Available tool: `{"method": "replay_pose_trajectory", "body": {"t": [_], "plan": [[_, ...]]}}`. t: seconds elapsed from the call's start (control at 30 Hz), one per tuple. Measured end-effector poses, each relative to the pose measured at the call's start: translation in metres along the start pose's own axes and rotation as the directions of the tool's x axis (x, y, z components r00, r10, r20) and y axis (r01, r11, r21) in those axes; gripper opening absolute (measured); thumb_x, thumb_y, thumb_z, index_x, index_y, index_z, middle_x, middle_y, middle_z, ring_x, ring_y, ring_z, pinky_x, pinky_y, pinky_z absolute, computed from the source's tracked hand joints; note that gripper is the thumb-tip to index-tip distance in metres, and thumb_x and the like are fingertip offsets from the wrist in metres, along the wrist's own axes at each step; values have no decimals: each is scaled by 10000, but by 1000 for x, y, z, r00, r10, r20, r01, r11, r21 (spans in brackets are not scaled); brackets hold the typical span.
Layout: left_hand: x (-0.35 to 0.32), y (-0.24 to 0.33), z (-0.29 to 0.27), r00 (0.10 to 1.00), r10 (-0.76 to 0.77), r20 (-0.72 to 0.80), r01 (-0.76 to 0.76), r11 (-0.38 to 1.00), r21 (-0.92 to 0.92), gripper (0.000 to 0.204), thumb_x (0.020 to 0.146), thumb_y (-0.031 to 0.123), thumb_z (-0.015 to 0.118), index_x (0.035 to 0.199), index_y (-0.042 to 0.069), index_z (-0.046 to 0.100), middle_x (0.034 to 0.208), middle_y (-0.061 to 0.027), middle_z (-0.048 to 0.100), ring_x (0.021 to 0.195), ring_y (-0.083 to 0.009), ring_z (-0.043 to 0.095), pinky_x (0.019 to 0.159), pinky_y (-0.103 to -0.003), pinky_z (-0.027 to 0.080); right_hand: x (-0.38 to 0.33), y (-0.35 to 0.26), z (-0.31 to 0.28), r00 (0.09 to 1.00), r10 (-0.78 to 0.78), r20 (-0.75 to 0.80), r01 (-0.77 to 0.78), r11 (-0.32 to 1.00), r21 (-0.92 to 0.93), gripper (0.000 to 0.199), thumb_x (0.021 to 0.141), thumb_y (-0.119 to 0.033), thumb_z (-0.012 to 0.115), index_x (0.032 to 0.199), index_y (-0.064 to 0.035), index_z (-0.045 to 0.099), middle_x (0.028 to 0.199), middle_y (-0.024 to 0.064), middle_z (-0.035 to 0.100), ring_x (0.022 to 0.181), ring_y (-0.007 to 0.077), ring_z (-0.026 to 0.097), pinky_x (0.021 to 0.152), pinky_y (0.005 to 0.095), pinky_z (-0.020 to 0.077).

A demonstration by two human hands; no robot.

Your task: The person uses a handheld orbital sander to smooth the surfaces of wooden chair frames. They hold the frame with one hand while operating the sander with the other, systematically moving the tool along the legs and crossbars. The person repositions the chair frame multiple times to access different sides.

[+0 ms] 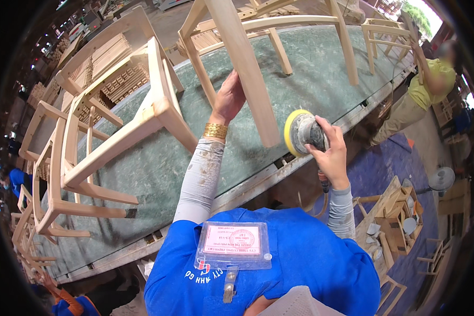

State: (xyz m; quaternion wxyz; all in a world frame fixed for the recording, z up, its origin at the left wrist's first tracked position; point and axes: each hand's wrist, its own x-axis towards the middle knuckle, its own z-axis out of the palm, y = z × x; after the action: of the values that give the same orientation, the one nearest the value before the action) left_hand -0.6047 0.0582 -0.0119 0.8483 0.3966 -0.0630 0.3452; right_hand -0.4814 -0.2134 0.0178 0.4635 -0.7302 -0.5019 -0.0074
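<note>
Evidently, sander [302,134] grasped by right hand [333,156], just right of centre.
Leg [246,76], upper centre, is seemingly steadied by left hand [230,100], its closure hidden; flat, light passes are advised.

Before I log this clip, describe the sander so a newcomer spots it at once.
Find the long green tabletop, then its near edge by the person's right hand. That hand holds the sander, a dark, dusty, round tool. Its yellow disc sets it apart from the pale wooden chairs.
</note>
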Motion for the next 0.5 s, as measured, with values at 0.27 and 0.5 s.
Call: {"method": "replay_pose_trajectory", "body": {"t": [0.27,0.5], "plan": [[7,3,2,999,-14,-35,15,999,29,383,999,288,378,1317,83,437,1202,-6,543,1088,-152,521,943,-327,413,-33,28,6,989,147,32,-144,986,-90,754,569,-10,773,1266,-178,541,1003,108,543,937,268,579,842,345,467],[7,-6,6,977,34,-209,-26,999,43,454,1005,356,281,1257,15,444,1137,-175,563,1034,-300,556,958,-441,424,-14,118,19,957,281,71,-261,942,-211,899,595,-122,801,1371,-296,381,1038,146,505,930,376,586,781,444,493]]}}
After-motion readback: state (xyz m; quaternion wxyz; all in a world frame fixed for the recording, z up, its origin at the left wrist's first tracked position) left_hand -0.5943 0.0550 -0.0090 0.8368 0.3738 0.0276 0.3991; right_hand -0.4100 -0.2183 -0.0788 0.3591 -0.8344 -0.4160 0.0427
